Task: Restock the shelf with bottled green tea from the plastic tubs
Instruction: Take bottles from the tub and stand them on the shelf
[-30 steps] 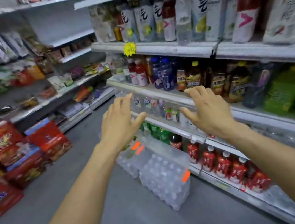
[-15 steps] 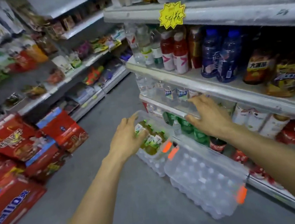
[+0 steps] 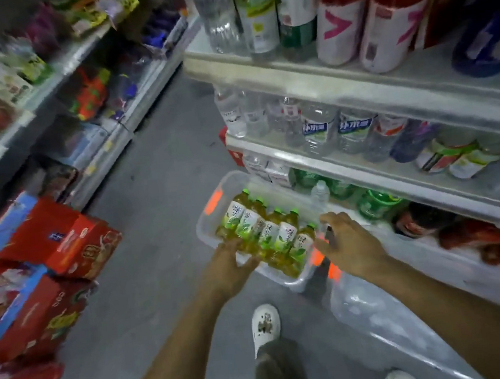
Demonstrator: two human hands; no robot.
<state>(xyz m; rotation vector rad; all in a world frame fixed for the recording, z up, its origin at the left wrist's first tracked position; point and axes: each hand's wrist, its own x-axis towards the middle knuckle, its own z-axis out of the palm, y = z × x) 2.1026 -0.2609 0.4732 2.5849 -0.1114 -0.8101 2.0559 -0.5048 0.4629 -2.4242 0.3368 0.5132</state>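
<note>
A clear plastic tub [image 3: 212,225] with orange handles sits on the floor by the shelf foot. Several green tea bottles [image 3: 271,234] with green caps and white-green labels lie side by side in it. My left hand [image 3: 231,262] reaches over the tub's near left rim, fingers spread and touching the nearest bottles. My right hand [image 3: 348,242] hovers at the tub's right end, fingers loosely bent over the rim, holding nothing that I can see. A second clear tub [image 3: 380,312] lies nearer me on the right. The drinks shelf [image 3: 364,156] rises on the right.
Water bottles [image 3: 320,130] and red-capped drinks [image 3: 345,29] fill the upper shelves; green bottles [image 3: 373,204] stand on the lowest one. Red cartons [image 3: 56,241] are stacked on the floor at left. My white shoes [image 3: 265,326] stand on the grey aisle floor.
I have bent down and both hands dropped from shelf height to the tub of green tea on the floor. The view has tilted downward.
</note>
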